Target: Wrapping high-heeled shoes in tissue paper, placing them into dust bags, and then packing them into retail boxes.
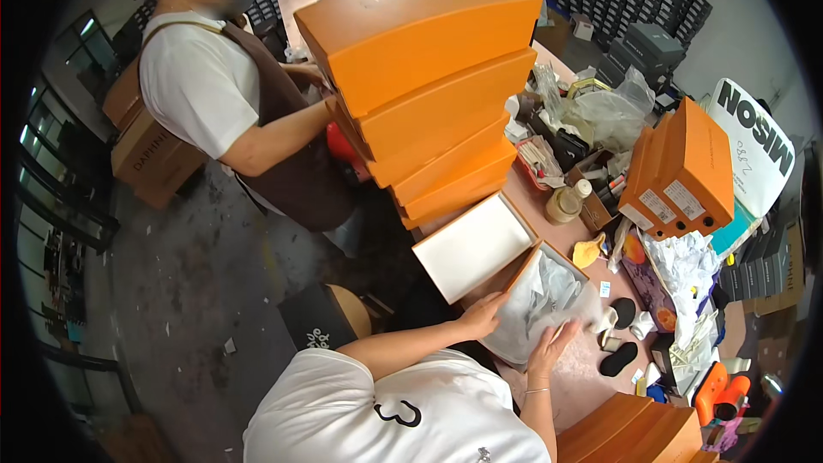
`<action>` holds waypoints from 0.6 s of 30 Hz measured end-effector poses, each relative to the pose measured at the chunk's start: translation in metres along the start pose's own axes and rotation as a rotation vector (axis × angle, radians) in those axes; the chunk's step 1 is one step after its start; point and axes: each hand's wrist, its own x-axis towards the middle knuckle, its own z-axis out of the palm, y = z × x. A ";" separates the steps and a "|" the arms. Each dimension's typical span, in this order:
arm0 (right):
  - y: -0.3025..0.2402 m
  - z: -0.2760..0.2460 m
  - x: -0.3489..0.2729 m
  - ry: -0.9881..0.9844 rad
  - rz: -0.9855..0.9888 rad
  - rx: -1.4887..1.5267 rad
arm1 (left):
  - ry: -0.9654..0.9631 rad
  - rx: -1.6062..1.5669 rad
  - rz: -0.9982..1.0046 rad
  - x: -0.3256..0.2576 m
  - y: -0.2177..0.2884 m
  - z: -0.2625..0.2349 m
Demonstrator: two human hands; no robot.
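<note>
An orange shoebox (520,267) stands uncovered on the pinkish table in front of me, filled with thin whitish wrapping (549,298) that spills over its near side. What lies under the wrapping is hidden. My left hand (482,315) is closed on the box's left edge, its fingertips partly covered. On the other side, my right hand (553,348) lies against the wrapping, fingers stretched out and holding nothing. Just beyond my left hand rests a box lid (476,244), its white inside facing up.
A tall stack of orange shoeboxes (429,51) rises ahead, with a person (214,77) in a brown apron beside it. More orange boxes (681,176) stand at right and others (630,433) near me. Black oval pads (618,359), a bottle (566,203) and crumpled paper (686,266) crowd the table.
</note>
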 end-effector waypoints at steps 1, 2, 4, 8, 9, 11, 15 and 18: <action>-0.050 0.002 0.016 0.086 -0.209 0.020 | 0.024 -0.126 -0.055 0.005 0.005 0.005; -0.056 0.002 0.029 -0.209 -0.224 -0.115 | 0.028 -0.248 -0.124 0.003 0.010 0.010; -0.027 0.010 0.038 -0.683 -0.204 -0.319 | 0.089 -0.304 -0.189 0.013 0.008 -0.007; -0.086 -0.025 0.061 -0.618 0.380 0.557 | 0.384 -0.190 -0.145 0.021 -0.031 -0.050; -0.086 -0.039 0.066 -0.532 0.294 0.492 | 0.335 0.015 -0.095 0.020 -0.056 -0.058; -0.059 -0.050 0.079 -0.295 -0.004 -0.106 | 0.197 0.241 -0.077 0.027 -0.068 -0.060; -0.069 -0.023 0.069 -0.273 -0.286 -0.434 | -0.124 0.369 -0.142 0.040 -0.056 -0.048; -0.042 0.027 0.041 -0.593 -0.259 -0.656 | -0.160 0.353 0.029 0.045 -0.053 -0.053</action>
